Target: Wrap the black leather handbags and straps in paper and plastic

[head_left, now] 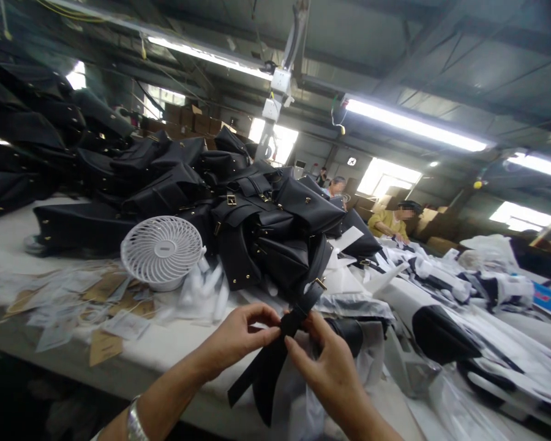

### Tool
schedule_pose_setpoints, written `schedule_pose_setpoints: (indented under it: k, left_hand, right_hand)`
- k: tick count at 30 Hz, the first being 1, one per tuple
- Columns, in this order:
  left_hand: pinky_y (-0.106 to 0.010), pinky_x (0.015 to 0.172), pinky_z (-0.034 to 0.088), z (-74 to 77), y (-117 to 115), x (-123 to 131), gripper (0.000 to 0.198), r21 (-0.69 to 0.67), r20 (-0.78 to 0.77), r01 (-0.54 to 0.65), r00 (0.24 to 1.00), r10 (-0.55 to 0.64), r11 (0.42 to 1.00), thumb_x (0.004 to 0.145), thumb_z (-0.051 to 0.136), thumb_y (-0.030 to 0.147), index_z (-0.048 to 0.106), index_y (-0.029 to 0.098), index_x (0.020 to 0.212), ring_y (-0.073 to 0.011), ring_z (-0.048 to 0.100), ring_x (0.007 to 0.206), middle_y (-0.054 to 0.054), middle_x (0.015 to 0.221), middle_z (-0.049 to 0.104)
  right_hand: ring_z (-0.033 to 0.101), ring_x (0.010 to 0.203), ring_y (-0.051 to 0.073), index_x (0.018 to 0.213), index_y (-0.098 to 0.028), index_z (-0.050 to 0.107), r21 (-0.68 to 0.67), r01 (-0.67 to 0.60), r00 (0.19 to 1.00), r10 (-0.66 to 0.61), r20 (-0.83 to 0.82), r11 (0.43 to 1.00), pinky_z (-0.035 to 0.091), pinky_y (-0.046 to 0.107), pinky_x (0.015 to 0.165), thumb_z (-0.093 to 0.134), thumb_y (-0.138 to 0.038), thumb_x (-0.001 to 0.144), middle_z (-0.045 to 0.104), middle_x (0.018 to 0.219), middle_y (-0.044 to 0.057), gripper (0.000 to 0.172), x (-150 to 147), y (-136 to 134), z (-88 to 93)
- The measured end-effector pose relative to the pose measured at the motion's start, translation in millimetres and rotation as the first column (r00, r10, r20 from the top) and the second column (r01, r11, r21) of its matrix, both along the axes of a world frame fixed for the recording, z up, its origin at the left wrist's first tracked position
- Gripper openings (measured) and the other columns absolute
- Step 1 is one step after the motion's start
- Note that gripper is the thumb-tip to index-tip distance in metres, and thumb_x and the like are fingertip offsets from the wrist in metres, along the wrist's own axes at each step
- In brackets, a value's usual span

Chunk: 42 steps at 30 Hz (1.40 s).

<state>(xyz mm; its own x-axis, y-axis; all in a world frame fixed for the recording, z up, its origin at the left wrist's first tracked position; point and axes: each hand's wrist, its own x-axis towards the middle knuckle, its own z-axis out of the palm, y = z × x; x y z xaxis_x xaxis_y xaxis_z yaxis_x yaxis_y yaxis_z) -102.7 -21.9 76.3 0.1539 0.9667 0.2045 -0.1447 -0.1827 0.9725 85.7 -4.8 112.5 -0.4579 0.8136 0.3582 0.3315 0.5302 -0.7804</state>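
My left hand [239, 334] pinches a black leather strap [261, 370] between thumb and fingers. My right hand [324, 361] grips the same strap just to the right, fingers curled round it. The strap runs up to a black handbag [275, 245] with gold studs and buckles on the white table [174, 349]. The strap's loose ends hang down below my hands. A watch or bracelet [135, 422] shows on my left wrist.
A small white fan [162, 251] lies left of the bag. Paper tags and clear packets [82, 300] litter the table's left part. Several black bags [50, 147] are piled behind. White wrapping and bagged goods [463, 306] lie to the right. Two people [390, 220] sit at the far end.
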Motion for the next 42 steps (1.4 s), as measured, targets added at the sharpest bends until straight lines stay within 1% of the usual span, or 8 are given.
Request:
schedule_pose_setpoints:
  k: [9,15,21,26,32,35,38,42]
  left_hand:
    - [-0.027,0.080,0.044,-10.2,15,-1,0.025,-0.062,0.131,0.145,0.982,-0.136,0.988,0.077,0.075,0.035,0.059,0.020,0.090,-0.0176,0.059,0.091,-0.003,0.096,0.064]
    - [-0.025,0.076,0.041,-20.1,22,5,0.030,-0.101,0.213,0.177,0.965,-0.153,0.979,0.074,0.076,0.029,0.055,0.021,0.095,-0.0142,0.055,0.085,0.001,0.091,0.058]
    - [-0.022,0.069,0.041,-28.1,26,11,0.031,-0.142,0.221,0.152,0.968,-0.118,0.978,0.073,0.077,0.029,0.054,0.021,0.091,-0.0111,0.053,0.078,0.004,0.086,0.054]
    - [-0.022,0.070,0.042,-27.9,26,12,0.035,-0.166,0.213,0.116,0.974,-0.079,0.979,0.071,0.080,0.035,0.052,0.020,0.087,-0.0115,0.054,0.077,0.003,0.083,0.055]
    - [-0.024,0.069,0.046,-38.1,28,8,0.031,-0.124,0.101,0.024,0.995,-0.012,0.992,0.076,0.076,0.041,0.057,0.020,0.088,-0.0142,0.057,0.079,0.001,0.086,0.059]
    - [-0.024,0.070,0.046,-41.3,28,7,0.031,-0.127,0.130,0.043,0.991,-0.026,0.991,0.076,0.076,0.041,0.057,0.021,0.090,-0.0145,0.057,0.082,0.001,0.087,0.059]
    - [-0.022,0.067,0.044,-41.5,27,8,0.034,-0.166,0.163,0.079,0.985,-0.052,0.983,0.073,0.078,0.041,0.055,0.020,0.089,-0.0123,0.056,0.078,0.002,0.085,0.058]
    - [-0.022,0.066,0.044,-39.4,25,10,0.038,-0.192,0.127,0.081,0.990,-0.057,0.978,0.070,0.079,0.043,0.054,0.020,0.087,-0.0123,0.054,0.077,0.002,0.083,0.056]
  right_hand:
    - [0.063,0.115,0.028,0.118,-0.021,0.062,-0.126,0.041,0.995,-0.052,-0.085,0.991,0.050,0.039,0.101,0.068,-0.029,0.084,0.070,0.118,0.011,0.035,-3,5,-9.6]
    - [0.062,0.118,0.029,0.120,-0.020,0.061,-0.249,0.071,0.980,-0.113,-0.162,0.966,0.049,0.041,0.103,0.072,-0.033,0.081,0.069,0.120,0.013,0.043,-2,4,-17.5]
    - [0.065,0.113,0.030,0.126,-0.020,0.058,-0.363,0.110,0.955,-0.200,-0.220,0.925,0.049,0.046,0.103,0.073,-0.043,0.078,0.070,0.117,0.014,0.055,-6,1,-25.3]
    - [0.067,0.109,0.031,0.128,-0.020,0.058,-0.346,0.118,0.964,-0.191,-0.183,0.931,0.050,0.046,0.100,0.070,-0.047,0.078,0.072,0.114,0.013,0.058,-10,5,-24.4]
    - [0.064,0.114,0.030,0.131,-0.022,0.056,-0.325,0.108,0.977,-0.161,-0.142,0.940,0.048,0.045,0.103,0.070,-0.041,0.079,0.070,0.119,0.013,0.057,-8,10,-19.5]
    - [0.065,0.114,0.030,0.130,-0.022,0.057,-0.333,0.072,0.979,-0.131,-0.158,0.940,0.048,0.044,0.103,0.070,-0.041,0.080,0.070,0.120,0.012,0.055,-5,11,-17.2]
    - [0.065,0.114,0.029,0.130,-0.023,0.057,-0.358,0.037,0.985,-0.095,-0.146,0.933,0.050,0.042,0.102,0.069,-0.042,0.081,0.070,0.120,0.011,0.054,-1,10,-15.2]
    - [0.065,0.115,0.029,0.131,-0.023,0.056,-0.373,0.022,0.985,-0.085,-0.153,0.928,0.050,0.041,0.101,0.068,-0.043,0.081,0.069,0.121,0.011,0.055,1,8,-14.8]
